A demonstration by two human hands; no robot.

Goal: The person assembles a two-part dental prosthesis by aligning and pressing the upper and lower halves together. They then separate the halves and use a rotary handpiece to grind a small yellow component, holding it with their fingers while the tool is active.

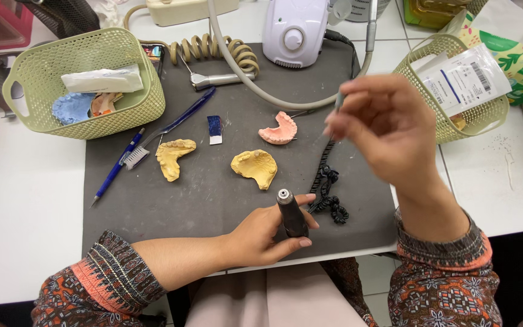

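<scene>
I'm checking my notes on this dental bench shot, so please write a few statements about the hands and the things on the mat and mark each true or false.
1. The left hand grips a dark handpiece with its metal tip up. True.
2. The right hand rests flat on the mat. False: it is raised, pinching a thin metal tool.
3. Two yellow casts lie on the grey mat. True.
4. The pink denture sits in the left green basket. False: it lies on the mat.
5. The blue toothbrush lies on the mat. True.
</scene>
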